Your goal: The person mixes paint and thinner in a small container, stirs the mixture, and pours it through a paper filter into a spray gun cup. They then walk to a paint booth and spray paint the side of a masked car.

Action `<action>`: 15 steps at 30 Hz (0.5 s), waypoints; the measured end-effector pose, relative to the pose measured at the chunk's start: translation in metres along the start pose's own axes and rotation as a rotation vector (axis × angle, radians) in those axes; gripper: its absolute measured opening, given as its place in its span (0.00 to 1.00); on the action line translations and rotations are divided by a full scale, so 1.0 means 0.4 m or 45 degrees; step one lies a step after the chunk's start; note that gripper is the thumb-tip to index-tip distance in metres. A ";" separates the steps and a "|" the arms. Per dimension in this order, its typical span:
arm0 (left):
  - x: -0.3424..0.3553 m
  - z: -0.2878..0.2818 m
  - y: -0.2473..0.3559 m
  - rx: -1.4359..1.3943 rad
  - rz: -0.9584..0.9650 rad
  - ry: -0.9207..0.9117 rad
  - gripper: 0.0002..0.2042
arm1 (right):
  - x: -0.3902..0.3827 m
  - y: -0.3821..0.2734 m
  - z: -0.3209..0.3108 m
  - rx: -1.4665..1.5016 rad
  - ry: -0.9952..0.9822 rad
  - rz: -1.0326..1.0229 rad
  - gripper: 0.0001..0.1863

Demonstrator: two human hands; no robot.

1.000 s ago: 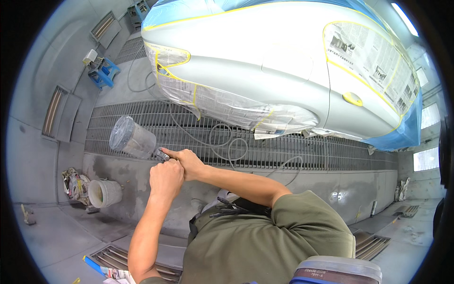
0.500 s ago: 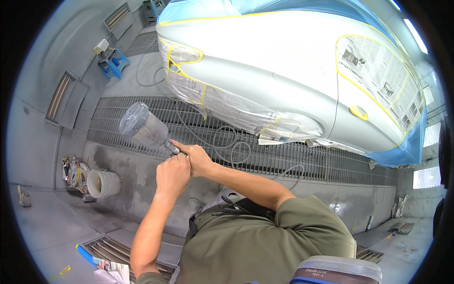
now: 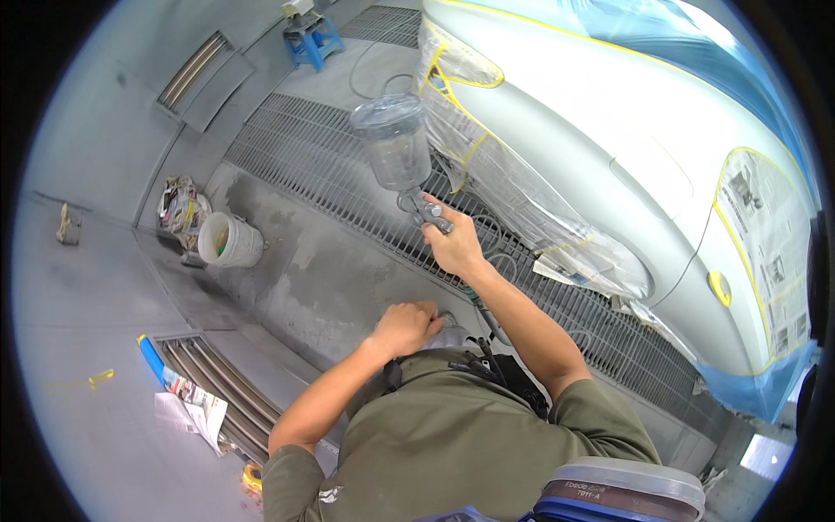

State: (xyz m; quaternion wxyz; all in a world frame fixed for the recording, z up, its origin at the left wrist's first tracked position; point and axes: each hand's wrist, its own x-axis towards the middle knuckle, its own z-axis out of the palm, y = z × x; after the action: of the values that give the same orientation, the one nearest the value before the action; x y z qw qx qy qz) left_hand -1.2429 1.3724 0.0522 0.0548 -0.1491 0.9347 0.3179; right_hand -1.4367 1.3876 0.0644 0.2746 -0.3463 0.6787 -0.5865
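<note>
ok, on my feed i see right hand (image 3: pixel 456 245) clamped on spray gun (image 3: pixel 404 167) over floor grating (image 3: pixel 322 161), near masked car (image 3: pixel 565 130), left hand (image 3: pixel 405 330) curled by green shirt (image 3: pixel 435 426), can't tell if it holds anything.

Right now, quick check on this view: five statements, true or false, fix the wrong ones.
1. The right hand holds the spray gun. True.
2. The left hand grips the spray gun too. False: the left hand is apart from it, near the person's waist.
3. The spray gun's cup is see-through. True.
4. The stool is red. False: the stool is blue.
5. The bucket stands between the spray gun and the car. False: the bucket is left of both.
</note>
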 end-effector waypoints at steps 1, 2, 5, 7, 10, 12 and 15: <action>0.004 0.011 -0.002 -0.017 0.010 -0.022 0.13 | 0.005 -0.001 -0.002 -0.035 -0.003 0.001 0.29; 0.010 0.019 -0.003 -0.043 0.025 -0.030 0.13 | 0.011 -0.004 -0.005 -0.056 -0.008 0.012 0.29; 0.028 0.039 -0.005 -0.123 -0.007 -0.163 0.16 | 0.023 -0.019 -0.006 -0.115 -0.122 0.104 0.29; 0.034 0.049 -0.007 -0.203 0.000 -0.227 0.20 | 0.030 -0.040 -0.003 -0.095 -0.157 0.177 0.29; 0.050 0.062 -0.013 -0.375 0.154 -0.200 0.30 | 0.034 -0.111 0.019 0.324 -0.179 0.273 0.29; 0.078 0.081 -0.012 -0.510 0.342 -0.193 0.36 | 0.042 -0.184 0.029 0.477 -0.221 0.204 0.29; 0.153 0.127 -0.016 -0.891 0.474 -0.376 0.25 | 0.067 -0.340 0.036 0.695 -0.301 0.083 0.31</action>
State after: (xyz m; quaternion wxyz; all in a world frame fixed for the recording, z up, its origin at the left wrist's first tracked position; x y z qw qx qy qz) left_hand -1.2987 1.3835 -0.0037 0.0759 0.0601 0.7635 0.6386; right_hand -1.4218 1.3480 0.1970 0.4535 -0.3035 0.4700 -0.6937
